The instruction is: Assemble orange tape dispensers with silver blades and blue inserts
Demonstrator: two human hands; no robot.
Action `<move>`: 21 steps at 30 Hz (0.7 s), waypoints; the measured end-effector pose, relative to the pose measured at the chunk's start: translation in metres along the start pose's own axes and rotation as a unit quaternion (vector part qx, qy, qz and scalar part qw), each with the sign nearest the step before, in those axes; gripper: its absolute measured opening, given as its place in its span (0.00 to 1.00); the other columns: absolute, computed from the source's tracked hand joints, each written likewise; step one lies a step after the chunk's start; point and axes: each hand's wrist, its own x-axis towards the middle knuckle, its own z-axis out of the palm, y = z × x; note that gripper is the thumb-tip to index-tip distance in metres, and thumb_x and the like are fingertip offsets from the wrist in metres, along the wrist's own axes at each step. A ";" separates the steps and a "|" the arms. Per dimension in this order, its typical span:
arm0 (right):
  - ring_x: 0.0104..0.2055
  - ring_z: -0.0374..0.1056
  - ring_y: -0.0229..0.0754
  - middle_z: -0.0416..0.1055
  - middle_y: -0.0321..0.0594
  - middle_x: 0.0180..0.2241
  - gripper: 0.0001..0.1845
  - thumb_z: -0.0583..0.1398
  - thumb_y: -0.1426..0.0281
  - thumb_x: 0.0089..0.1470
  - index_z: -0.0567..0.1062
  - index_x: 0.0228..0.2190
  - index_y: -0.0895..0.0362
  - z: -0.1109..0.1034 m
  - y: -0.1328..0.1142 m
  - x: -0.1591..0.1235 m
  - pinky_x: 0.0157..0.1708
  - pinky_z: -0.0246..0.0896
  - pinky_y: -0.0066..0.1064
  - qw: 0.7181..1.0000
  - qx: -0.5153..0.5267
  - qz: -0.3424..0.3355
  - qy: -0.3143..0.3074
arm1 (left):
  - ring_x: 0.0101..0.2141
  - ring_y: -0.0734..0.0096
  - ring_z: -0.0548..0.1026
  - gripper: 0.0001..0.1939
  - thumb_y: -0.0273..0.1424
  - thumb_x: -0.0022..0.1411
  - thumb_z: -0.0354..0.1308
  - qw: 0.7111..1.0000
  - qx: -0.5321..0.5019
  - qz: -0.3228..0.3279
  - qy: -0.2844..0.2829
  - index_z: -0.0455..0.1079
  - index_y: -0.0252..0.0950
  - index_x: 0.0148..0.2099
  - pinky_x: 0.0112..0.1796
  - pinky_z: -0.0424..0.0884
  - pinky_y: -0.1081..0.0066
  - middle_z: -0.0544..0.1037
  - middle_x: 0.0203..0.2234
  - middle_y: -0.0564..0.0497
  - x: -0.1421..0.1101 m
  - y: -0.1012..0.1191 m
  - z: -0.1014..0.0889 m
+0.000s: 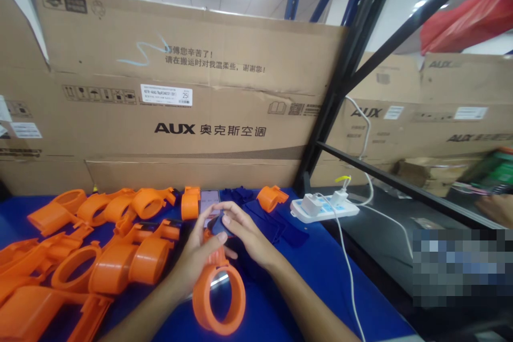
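Note:
My left hand [198, 256] is closed around the stem of an orange plastic ring part [218, 291], whose round hoop hangs toward me over the blue table [320, 272]. My right hand [244, 232] pinches a small dark blue plastic piece [218, 224] against the top of that orange part. Both hands meet near the table's middle. Behind them lies a phone [210, 202] and a heap of dark blue flat pieces [272, 219].
Several orange ring parts [100, 246] are piled on the left of the table. A white power strip [324, 207] with chargers and a white cable sits right. Large AUX cardboard boxes [180, 101] wall the back; a dark metal frame [340, 91] stands right. Another person's hand [495, 208] shows far right.

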 end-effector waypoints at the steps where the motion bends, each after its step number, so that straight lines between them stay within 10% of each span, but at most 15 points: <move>1: 0.40 0.71 0.44 0.73 0.39 0.39 0.22 0.60 0.52 0.64 0.70 0.53 0.49 0.000 0.000 0.000 0.37 0.67 0.33 1.000 -0.003 0.002 -0.009 | 0.28 0.56 0.84 0.52 0.37 0.57 0.71 1.000 0.002 -0.002 -0.003 0.44 0.46 0.75 0.27 0.80 0.64 0.81 0.48 0.37 0.000 0.000 -0.001; 9: 0.35 0.69 0.40 0.71 0.36 0.37 0.20 0.64 0.54 0.62 0.68 0.47 0.51 0.002 0.004 0.002 0.35 0.66 0.32 0.999 -0.028 -0.022 -0.006 | 0.20 0.59 0.79 0.43 0.37 0.59 0.64 0.999 0.039 0.019 -0.014 0.48 0.38 0.71 0.22 0.75 0.66 0.81 0.23 0.49 0.003 -0.002 -0.006; 14: 0.26 0.64 0.36 0.69 0.34 0.35 0.18 0.62 0.53 0.63 0.65 0.44 0.50 0.006 0.007 0.001 0.23 0.58 0.27 1.000 -0.016 -0.008 0.013 | 0.24 0.58 0.81 0.36 0.40 0.59 0.67 1.000 0.022 0.009 -0.005 0.58 0.41 0.65 0.26 0.77 0.64 0.82 0.32 0.47 0.005 -0.005 -0.004; 21: 0.36 0.67 0.42 0.70 0.35 0.34 0.20 0.62 0.53 0.63 0.68 0.49 0.51 -0.002 0.005 0.003 0.39 0.63 0.34 0.990 -0.087 -0.037 0.104 | 0.43 0.55 0.82 0.27 0.41 0.52 0.75 0.996 0.027 0.053 0.074 0.76 0.34 0.52 0.42 0.77 0.66 0.84 0.41 0.41 0.011 -0.001 -0.005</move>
